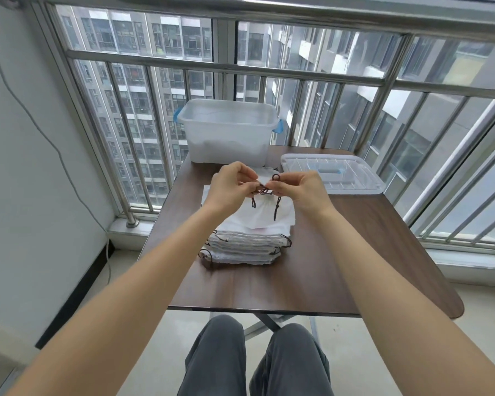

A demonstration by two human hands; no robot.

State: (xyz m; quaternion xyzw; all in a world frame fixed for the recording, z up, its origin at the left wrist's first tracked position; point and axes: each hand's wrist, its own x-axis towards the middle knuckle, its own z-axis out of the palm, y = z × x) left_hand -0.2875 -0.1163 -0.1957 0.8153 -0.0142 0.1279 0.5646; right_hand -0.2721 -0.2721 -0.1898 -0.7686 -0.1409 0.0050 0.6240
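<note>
A white drawstring pouch (265, 214) lies on top of a stack of similar white cloth pouches (245, 248) in the middle of the dark wooden table (340, 267). My left hand (232, 185) and my right hand (299, 190) are held just above the pouch's mouth. Each pinches the dark brown drawstring (275, 178). A small loop of cord stands up between the fingertips, and two knotted cord ends hang down over the pouch.
A clear plastic storage bin (226, 132) with blue clips stands at the table's far edge, something white inside. Its clear lid (330, 174) lies flat at the back right. A metal window railing (240, 67) runs behind. My knees sit under the near edge.
</note>
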